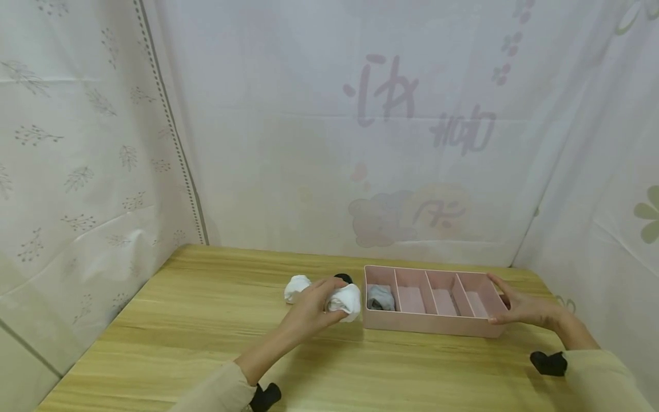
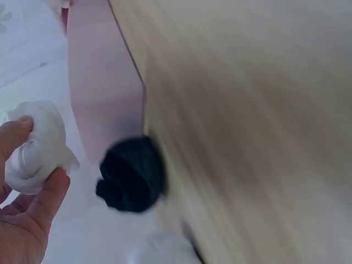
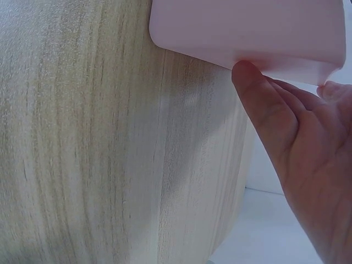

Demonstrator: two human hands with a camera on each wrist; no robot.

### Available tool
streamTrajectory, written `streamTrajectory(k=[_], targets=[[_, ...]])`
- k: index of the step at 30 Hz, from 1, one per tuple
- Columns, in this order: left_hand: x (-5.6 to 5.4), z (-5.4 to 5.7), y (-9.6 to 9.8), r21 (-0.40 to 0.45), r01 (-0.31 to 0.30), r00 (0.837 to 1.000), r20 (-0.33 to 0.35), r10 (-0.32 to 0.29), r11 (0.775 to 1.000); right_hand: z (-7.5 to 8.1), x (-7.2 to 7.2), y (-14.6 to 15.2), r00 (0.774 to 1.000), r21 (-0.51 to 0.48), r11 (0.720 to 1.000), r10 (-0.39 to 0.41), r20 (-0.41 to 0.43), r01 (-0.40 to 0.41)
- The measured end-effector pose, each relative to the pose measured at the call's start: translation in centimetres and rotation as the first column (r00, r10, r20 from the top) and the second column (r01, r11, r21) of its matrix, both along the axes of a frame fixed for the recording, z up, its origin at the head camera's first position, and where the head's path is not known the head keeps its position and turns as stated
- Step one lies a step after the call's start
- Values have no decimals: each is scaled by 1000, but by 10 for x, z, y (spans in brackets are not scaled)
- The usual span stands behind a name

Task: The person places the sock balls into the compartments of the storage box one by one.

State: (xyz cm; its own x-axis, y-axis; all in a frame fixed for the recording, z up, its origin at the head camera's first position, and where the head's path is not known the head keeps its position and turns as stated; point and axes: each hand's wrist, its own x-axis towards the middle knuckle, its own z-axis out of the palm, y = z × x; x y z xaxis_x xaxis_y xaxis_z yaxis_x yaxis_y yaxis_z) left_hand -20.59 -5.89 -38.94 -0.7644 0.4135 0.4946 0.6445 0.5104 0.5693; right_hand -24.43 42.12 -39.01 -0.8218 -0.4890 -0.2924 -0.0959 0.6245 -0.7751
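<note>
In the head view my left hand (image 1: pixel 307 312) holds a white rolled-up sock (image 1: pixel 347 300) between thumb and fingers, raised just left of the pink divided box (image 1: pixel 432 324). The left wrist view shows the thumb and a finger pinching this soft white bundle (image 2: pixel 44 144). My right hand (image 1: pixel 532 311) grips the box's right end, its thumb at the front corner and its fingers toward the back. A grey rolled-up sock (image 1: pixel 381 298) lies in the leftmost compartment; the other compartments show bare floors.
Behind the left hand, a black rolled-up sock (image 1: pixel 342 278) sits on the wooden table (image 1: pixel 206 320), close to the box's left end. Another white rolled-up sock (image 1: pixel 296 288) lies farther left. Patterned curtains (image 1: pixel 288 143) enclose the table's back and sides.
</note>
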Motion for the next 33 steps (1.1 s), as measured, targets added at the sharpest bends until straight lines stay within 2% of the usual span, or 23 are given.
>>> streamTrajectory(k=[11,18,27,33], targets=[[-32,14,72,16,32,998,58,-33,999,3,-1,-3,1000,16,1000,-14,-27,15],[-47,13,107,0,44,997,66,-43,999,1,-1,-1,999,13,1000,-27,-21,27],[-55,5,129,-77,1,999,35,1,997,1,-2,0,999,27,999,-34,-20,34],[-56,0,135,-144,7,1000,15,-5,990,1,0,-1,999,23,999,-34,-11,34]])
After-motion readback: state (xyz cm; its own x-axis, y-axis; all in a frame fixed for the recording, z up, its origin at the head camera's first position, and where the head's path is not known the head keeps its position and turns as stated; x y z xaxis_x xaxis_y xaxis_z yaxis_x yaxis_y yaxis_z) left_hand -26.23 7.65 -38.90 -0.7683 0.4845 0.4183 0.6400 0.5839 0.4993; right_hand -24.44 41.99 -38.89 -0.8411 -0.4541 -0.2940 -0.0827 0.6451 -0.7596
